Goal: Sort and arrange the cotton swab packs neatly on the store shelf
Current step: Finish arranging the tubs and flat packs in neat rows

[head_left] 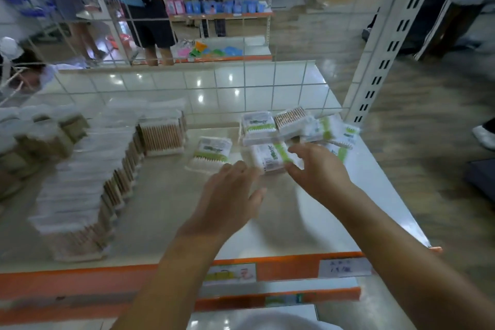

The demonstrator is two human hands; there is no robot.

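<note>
Several loose cotton swab packs with green-and-white labels lie scattered at the back right of the white shelf (308,211). One pack (211,151) lies flat at the centre, another (269,157) lies just right of it, and a small heap (292,122) sits behind them by the wire grid. My left hand (227,198) reaches forward with straight fingers, its tips close to the centre pack and holding nothing. My right hand (318,169) hovers with spread fingers over the pack beside it; thumb and fingertips are at its edge, without a clear grip. The frame is motion-blurred.
A long tidy row of upright swab packs (88,179) fills the shelf's left side, with more stacks (32,136) beyond. A wire grid back (241,88) and a slotted upright post (383,61) bound the shelf. The orange price rail (289,266) runs along the front edge. People stand in the aisle behind.
</note>
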